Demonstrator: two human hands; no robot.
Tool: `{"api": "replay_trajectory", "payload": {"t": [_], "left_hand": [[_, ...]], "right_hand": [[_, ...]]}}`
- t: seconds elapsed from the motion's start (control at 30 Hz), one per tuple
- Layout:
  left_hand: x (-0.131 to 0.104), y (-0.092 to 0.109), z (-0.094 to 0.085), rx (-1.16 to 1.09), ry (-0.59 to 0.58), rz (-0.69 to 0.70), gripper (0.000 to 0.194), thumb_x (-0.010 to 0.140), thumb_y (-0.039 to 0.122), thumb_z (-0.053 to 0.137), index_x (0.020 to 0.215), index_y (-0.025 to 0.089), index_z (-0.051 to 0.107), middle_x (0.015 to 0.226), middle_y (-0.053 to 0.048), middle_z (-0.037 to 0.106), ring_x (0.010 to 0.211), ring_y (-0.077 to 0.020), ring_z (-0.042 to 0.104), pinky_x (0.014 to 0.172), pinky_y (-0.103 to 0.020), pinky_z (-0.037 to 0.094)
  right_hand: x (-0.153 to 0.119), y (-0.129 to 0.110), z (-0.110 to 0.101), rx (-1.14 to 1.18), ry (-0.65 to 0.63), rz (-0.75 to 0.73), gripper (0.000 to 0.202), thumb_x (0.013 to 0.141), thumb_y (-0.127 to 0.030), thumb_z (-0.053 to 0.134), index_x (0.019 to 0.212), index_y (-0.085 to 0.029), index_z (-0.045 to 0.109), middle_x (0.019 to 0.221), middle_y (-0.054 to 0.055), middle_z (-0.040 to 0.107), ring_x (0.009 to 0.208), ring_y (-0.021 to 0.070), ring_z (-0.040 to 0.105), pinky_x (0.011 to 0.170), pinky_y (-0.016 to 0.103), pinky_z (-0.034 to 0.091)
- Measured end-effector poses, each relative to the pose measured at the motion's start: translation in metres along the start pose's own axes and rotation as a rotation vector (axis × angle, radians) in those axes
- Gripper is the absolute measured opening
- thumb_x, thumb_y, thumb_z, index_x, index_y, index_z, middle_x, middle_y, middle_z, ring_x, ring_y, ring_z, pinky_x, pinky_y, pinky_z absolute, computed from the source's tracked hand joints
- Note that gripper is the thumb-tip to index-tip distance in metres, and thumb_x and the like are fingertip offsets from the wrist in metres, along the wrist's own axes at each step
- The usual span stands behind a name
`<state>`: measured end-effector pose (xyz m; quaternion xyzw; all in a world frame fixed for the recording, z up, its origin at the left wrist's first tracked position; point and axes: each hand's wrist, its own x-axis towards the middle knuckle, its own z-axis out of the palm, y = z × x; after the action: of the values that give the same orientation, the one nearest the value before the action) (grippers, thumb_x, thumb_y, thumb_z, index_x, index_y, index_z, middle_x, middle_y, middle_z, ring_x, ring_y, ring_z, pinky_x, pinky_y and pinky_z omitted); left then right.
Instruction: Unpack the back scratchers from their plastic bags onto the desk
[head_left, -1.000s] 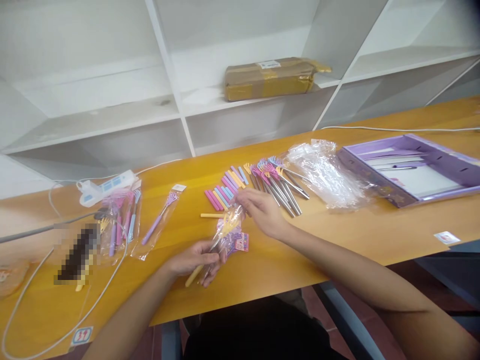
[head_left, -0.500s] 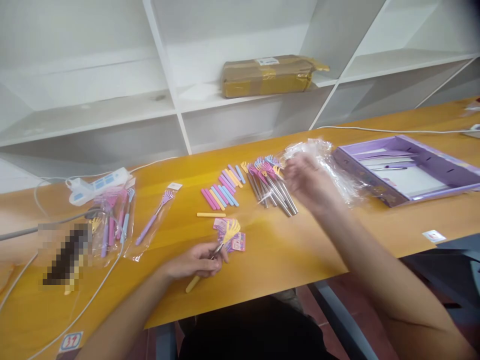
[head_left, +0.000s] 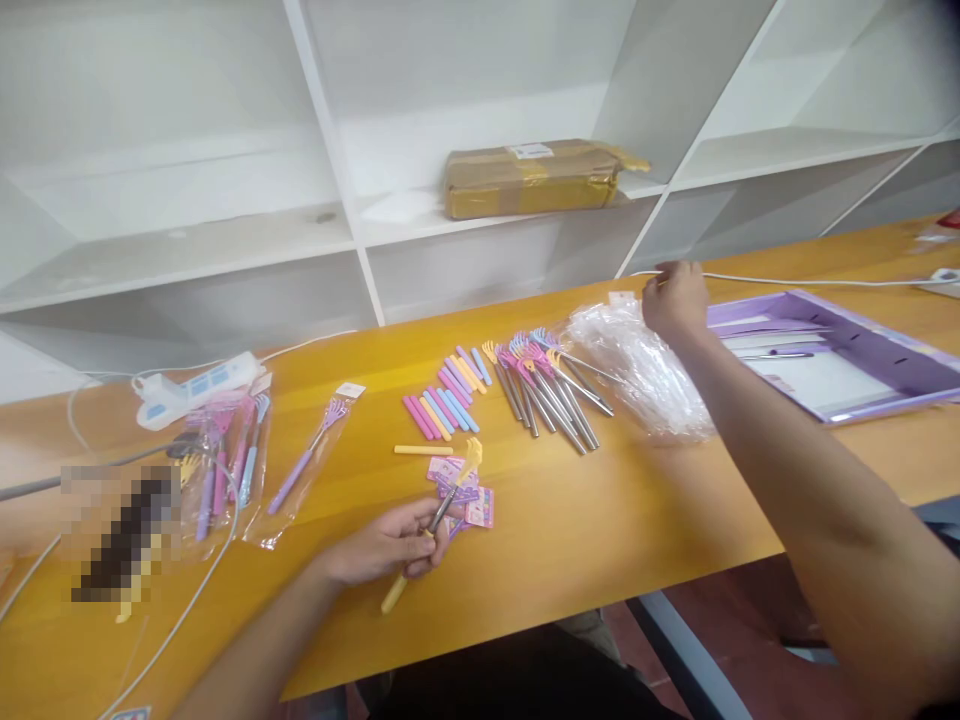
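My left hand is closed around a yellow back scratcher, its claw head pointing away from me and its yellow handle end below my fingers. Beneath the claw lie several pink and purple cards. My right hand hovers over the far right side of a pile of clear plastic bags. Its fingers are curled, and what they hold, if anything, cannot be made out. Left of the bags lies a heap of back scratchers with bare metal rods. Coloured handle sleeves lie beside them, one yellow sleeve apart.
Bagged back scratchers and a single bagged purple one lie on the left, near a white power strip and cables. At right stands a purple box. A taped carton sits on the shelf behind.
My right hand has moved away and to the right, from beside the scratcher heap to the far side of the bags. My left hand still holds the yellow back scratcher, now turned slightly.
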<state>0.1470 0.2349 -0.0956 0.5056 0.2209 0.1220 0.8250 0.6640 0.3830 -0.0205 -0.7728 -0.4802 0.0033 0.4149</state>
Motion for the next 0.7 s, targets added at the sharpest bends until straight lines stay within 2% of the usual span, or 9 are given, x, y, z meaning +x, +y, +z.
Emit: {"api": "replay_trajectory", "payload": {"t": [0.07,0.1,0.17,0.23,0.3,0.4,0.5,0.6,0.7], "left_hand": [[0.001,0.001,-0.001,0.036,0.007,0.031,0.055,0.098,0.045,0.073,0.143,0.018,0.058,0.097,-0.005,0.064,0.064,-0.0077,0.052,0.059,-0.021,0.039],[0.001,0.002,-0.001,0.07,0.004,0.023,0.054,0.099,0.046,0.07,0.144,0.019,0.057,0.099,-0.006,0.066,0.063,-0.0084,0.055,0.058,-0.022,0.041],[0.0,0.004,0.0,0.161,-0.019,-0.037,0.055,0.102,0.049,0.065,0.148,0.02,0.054,0.099,-0.008,0.069,0.056,-0.0084,0.055,0.052,-0.022,0.04],[-0.002,0.006,0.003,0.266,-0.012,-0.103,0.054,0.104,0.051,0.061,0.147,0.02,0.053,0.093,-0.005,0.07,0.05,-0.0068,0.048,0.05,-0.021,0.036],[-0.004,0.006,0.011,0.414,0.103,-0.099,0.044,0.106,0.049,0.057,0.139,0.02,0.055,0.088,-0.002,0.069,0.056,-0.0089,0.049,0.057,-0.022,0.04],[-0.005,0.0,0.027,0.718,0.322,-0.049,0.028,0.107,0.046,0.054,0.123,0.024,0.055,0.094,-0.004,0.071,0.082,-0.0182,0.063,0.078,-0.029,0.048],[-0.001,-0.011,0.039,0.975,0.432,-0.014,0.024,0.106,0.047,0.054,0.113,0.025,0.058,0.099,-0.009,0.072,0.091,-0.0264,0.067,0.081,-0.034,0.049],[0.002,-0.015,0.045,1.165,0.528,0.086,0.025,0.105,0.046,0.052,0.097,0.024,0.059,0.087,-0.013,0.069,0.078,-0.0278,0.064,0.073,-0.034,0.046],[-0.001,-0.008,0.051,1.246,0.5,0.152,0.027,0.106,0.04,0.053,0.084,0.025,0.054,0.075,-0.009,0.062,0.066,-0.0236,0.056,0.065,-0.032,0.039]], "right_hand": [[-0.028,-0.009,0.014,0.055,-0.059,-0.046,0.025,0.097,-0.004,0.05,0.117,-0.007,0.064,0.121,0.023,0.067,0.087,0.0129,0.059,0.086,0.034,0.043],[-0.047,-0.015,0.02,0.127,-0.167,-0.097,0.025,0.094,-0.002,0.052,0.114,-0.011,0.065,0.111,0.015,0.07,0.081,0.0124,0.06,0.082,0.031,0.045],[-0.094,-0.032,0.026,0.373,-0.526,-0.257,0.024,0.089,-0.005,0.055,0.107,-0.016,0.066,0.096,0.005,0.07,0.073,0.0123,0.061,0.073,0.027,0.049],[-0.147,-0.054,0.026,0.633,-0.941,-0.45,0.024,0.09,-0.013,0.057,0.111,-0.02,0.067,0.097,0.004,0.069,0.075,0.0139,0.063,0.069,0.027,0.052],[-0.199,-0.078,0.023,0.695,-1.21,-0.613,0.026,0.089,-0.021,0.066,0.114,-0.022,0.068,0.101,0.003,0.07,0.081,0.0148,0.064,0.071,0.027,0.054],[-0.266,-0.105,0.024,0.689,-1.284,-0.73,0.022,0.094,-0.037,0.072,0.109,-0.021,0.072,0.098,0.004,0.071,0.084,0.0154,0.063,0.078,0.027,0.054],[-0.305,-0.118,0.032,0.809,-1.27,-0.571,0.035,0.108,-0.047,0.051,0.109,-0.02,0.074,0.102,0.005,0.073,0.092,0.0172,0.067,0.087,0.03,0.055],[-0.316,-0.123,0.033,0.887,-1.256,-0.356,0.051,0.111,-0.052,0.039,0.093,-0.019,0.073,0.093,0.004,0.073,0.089,0.0173,0.067,0.089,0.031,0.055],[-0.311,-0.126,0.016,0.874,-1.226,-0.25,0.058,0.108,-0.061,0.043,0.068,-0.021,0.056,0.065,0.0,0.055,0.069,0.0155,0.054,0.073,0.029,0.051]]}}
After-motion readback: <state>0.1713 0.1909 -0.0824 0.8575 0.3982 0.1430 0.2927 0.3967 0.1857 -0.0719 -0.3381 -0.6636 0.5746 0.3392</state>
